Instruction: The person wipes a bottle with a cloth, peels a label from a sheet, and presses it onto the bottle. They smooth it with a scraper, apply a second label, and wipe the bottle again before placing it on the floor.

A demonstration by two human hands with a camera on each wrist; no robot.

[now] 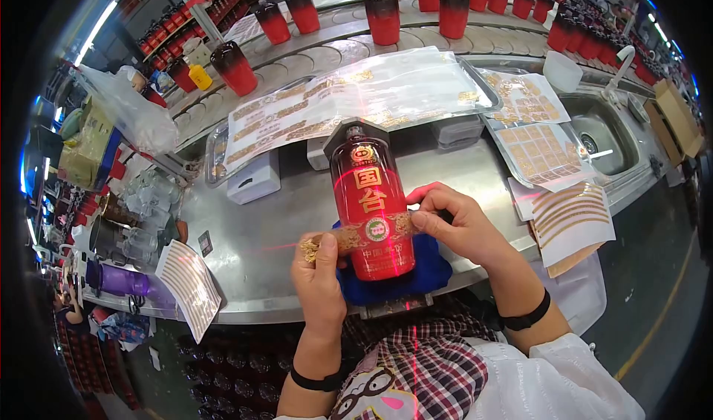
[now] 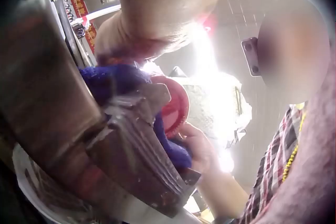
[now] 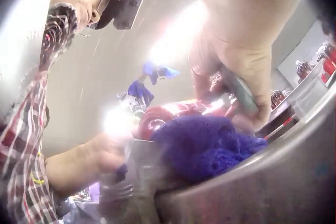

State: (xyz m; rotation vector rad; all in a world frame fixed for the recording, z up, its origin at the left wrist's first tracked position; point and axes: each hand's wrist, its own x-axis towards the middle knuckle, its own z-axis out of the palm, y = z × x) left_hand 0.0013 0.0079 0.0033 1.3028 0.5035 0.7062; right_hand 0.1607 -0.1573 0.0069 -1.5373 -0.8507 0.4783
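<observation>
A red glass bottle (image 1: 371, 212) with gold characters lies tilted on a blue cloth (image 1: 434, 275), its neck pointing away from me. Across its lower part runs a gold label strip (image 1: 349, 236) with a round green-and-white emblem. My left hand (image 1: 321, 275) pinches the strip's left end between thumb and fingers, off the bottle's side. At the bottle's right side, my right hand (image 1: 464, 227) holds the strip's other end, thumb tip at the glass and fingers curled. Seen from the right wrist, a dark greenish piece (image 3: 241, 92) shows under the right hand; its kind is unclear.
Sheets of gold labels (image 1: 297, 115) lie on a tray behind the bottle, more (image 1: 538, 149) at the right near a sink (image 1: 616, 149). Striped sheets overhang the front edge (image 1: 189, 286). Red-and-black bottles (image 1: 382, 19) stand on the conveyor beyond. A white box (image 1: 254, 178) sits left of the bottle.
</observation>
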